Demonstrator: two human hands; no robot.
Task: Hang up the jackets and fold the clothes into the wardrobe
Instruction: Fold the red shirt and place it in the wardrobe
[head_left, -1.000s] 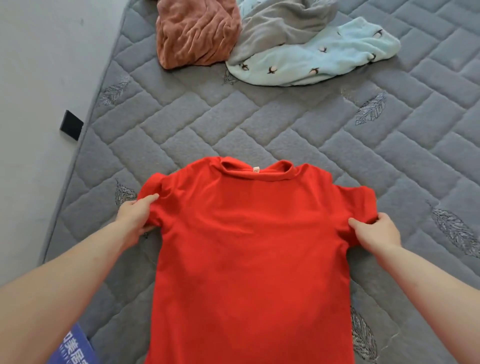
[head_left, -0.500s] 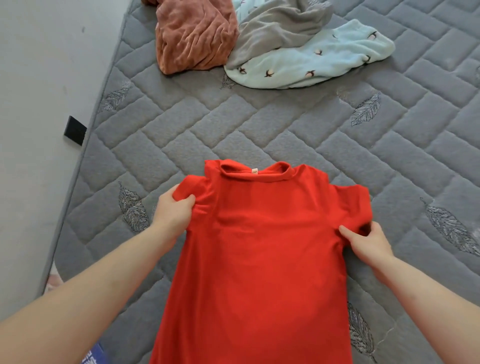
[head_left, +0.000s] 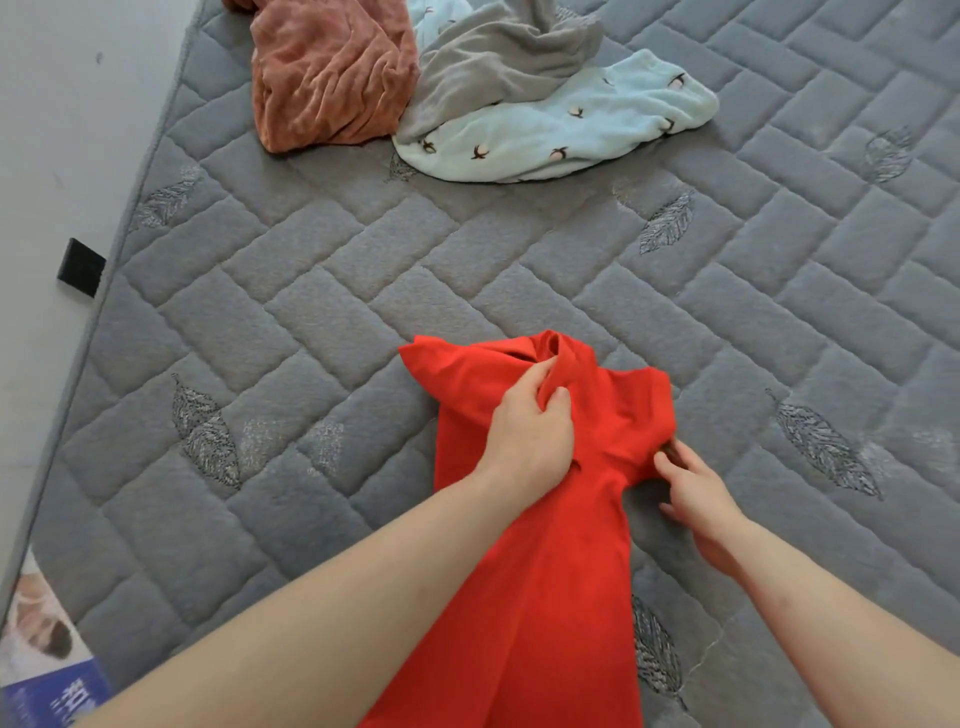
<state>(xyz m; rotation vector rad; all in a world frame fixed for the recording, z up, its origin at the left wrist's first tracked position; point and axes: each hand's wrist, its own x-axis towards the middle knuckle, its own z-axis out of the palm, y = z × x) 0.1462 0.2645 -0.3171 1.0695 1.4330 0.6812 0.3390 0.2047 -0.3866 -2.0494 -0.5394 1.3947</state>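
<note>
A red T-shirt (head_left: 550, 571) lies on the grey quilted mattress (head_left: 467, 270), its left side folded over toward the middle. My left hand (head_left: 530, 431) grips a bunch of the red fabric near the collar, thumb and fingers pinching a fold. My right hand (head_left: 696, 493) is at the shirt's right sleeve, fingertips on the sleeve's lower edge and partly tucked under it. The shirt's lower part runs out of view at the bottom.
At the far end of the mattress lie a rust-coloured garment (head_left: 327, 78), a grey garment (head_left: 493, 57) and a pale blue printed one (head_left: 561, 135). A white wall with a black socket (head_left: 80, 267) runs along the left. A printed package (head_left: 47, 670) sits bottom left.
My left hand has carried the shirt's left sleeve and side across to the middle, narrowing the shirt. My right hand has stayed at the right sleeve, shifting slightly inward.
</note>
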